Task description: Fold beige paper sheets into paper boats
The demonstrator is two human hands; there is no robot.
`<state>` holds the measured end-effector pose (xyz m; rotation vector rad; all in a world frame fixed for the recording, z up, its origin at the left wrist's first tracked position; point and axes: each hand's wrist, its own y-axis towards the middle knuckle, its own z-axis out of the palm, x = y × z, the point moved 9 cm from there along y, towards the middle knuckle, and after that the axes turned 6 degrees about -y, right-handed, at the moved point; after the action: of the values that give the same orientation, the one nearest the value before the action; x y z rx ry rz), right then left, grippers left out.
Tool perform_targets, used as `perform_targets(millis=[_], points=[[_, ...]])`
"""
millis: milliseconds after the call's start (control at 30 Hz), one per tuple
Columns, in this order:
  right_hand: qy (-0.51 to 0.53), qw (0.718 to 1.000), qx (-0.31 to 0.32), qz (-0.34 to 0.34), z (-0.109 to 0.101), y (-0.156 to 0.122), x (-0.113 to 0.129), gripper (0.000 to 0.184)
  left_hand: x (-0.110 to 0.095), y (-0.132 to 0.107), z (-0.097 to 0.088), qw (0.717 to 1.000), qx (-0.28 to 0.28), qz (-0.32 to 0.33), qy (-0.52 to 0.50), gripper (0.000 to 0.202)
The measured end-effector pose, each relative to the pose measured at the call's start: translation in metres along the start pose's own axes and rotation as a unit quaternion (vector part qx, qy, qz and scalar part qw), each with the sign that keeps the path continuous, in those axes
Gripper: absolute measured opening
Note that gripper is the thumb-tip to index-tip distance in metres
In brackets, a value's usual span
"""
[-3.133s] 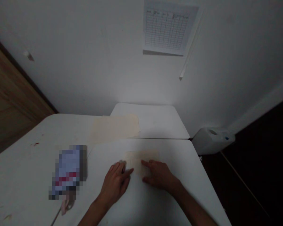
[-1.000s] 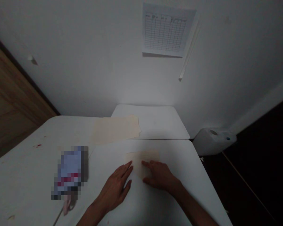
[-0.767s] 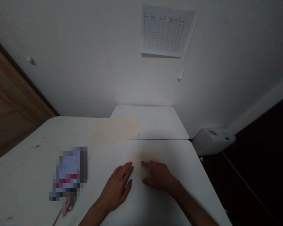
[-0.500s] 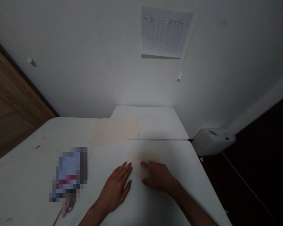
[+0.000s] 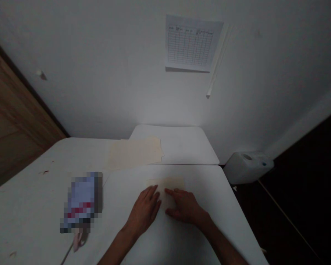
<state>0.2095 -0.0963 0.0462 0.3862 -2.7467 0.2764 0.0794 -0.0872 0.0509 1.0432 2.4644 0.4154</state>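
Observation:
A small cream-coloured sheet of paper [image 5: 169, 182] lies on the white table [image 5: 182, 243] in front of me, partly covered by both hands. My left hand [image 5: 145, 209] is over its left part, palm down, fingers stretched forward, the thumb close to the index finger. On the other side my right hand [image 5: 186, 207] rests with its index finger extended on the paper and its thumb apart. Neither hand grips anything that I can see. Farther back, several larger cream sheets [image 5: 135, 152] lie overlapping across the joint between two tabletops.
At left on the table is a pixelated blue-white item [image 5: 81, 198] with a pinkish cord end [image 5: 77, 239] below it. A printed table sheet [image 5: 191, 44] hangs on the wall. A white plastic canister [image 5: 248, 167] stands beyond the table's right edge.
My left hand has shifted right and slightly forward over the small sheet, its fingers drawing closer together. The right hand stays almost in place. The view has tilted a little.

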Motion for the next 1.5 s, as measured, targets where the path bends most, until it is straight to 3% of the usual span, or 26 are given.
perform_targets(millis=[133, 267, 533, 633, 733, 833, 967, 1067, 1233, 1500], points=[[0.091, 0.993, -0.081, -0.005, -0.014, -0.007, -0.018, 0.057, -0.004, 0.006, 0.009, 0.998, 0.021, 0.032, -0.041, 0.027], [0.115, 0.975, -0.179, 0.061, -0.029, -0.018, -0.052, 0.042, -0.007, 0.01, 0.006, 0.998, 0.03, 0.018, -0.054, 0.022], [0.269, 0.939, -0.168, 0.132, -0.012, -0.019, -0.068, 0.061, -0.01, 0.009, 0.008, 0.998, 0.03, -0.019, -0.055, 0.03], [0.282, 0.934, -0.174, 0.132, -0.014, -0.022, -0.068, 0.056, -0.008, 0.007, 0.006, 0.998, 0.035, -0.023, -0.054, 0.029], [0.294, 0.935, -0.176, 0.086, -0.016, -0.028, -0.063, 0.041, -0.008, 0.005, 0.003, 0.997, 0.046, -0.017, -0.057, 0.026], [0.294, 0.934, -0.202, -0.007, -0.02, -0.038, -0.055, 0.028, -0.012, 0.002, 0.0, 0.996, 0.056, 0.004, -0.072, 0.024], [0.236, 0.948, -0.198, -0.079, -0.018, -0.046, -0.046, 0.034, -0.017, 0.0, -0.003, 0.995, 0.043, 0.011, -0.092, 0.024], [0.191, 0.958, -0.181, -0.111, -0.018, -0.047, -0.038, 0.037, -0.017, 0.001, -0.003, 0.995, 0.036, 0.004, -0.096, 0.023], [0.152, 0.96, -0.177, -0.156, -0.023, -0.043, -0.03, 0.02, -0.016, 0.002, -0.001, 0.994, 0.037, -0.015, -0.101, 0.022], [0.119, 0.965, -0.15, -0.177, -0.041, -0.034, -0.015, 0.012, -0.017, 0.003, -0.005, 0.994, 0.037, -0.005, -0.104, 0.023]])
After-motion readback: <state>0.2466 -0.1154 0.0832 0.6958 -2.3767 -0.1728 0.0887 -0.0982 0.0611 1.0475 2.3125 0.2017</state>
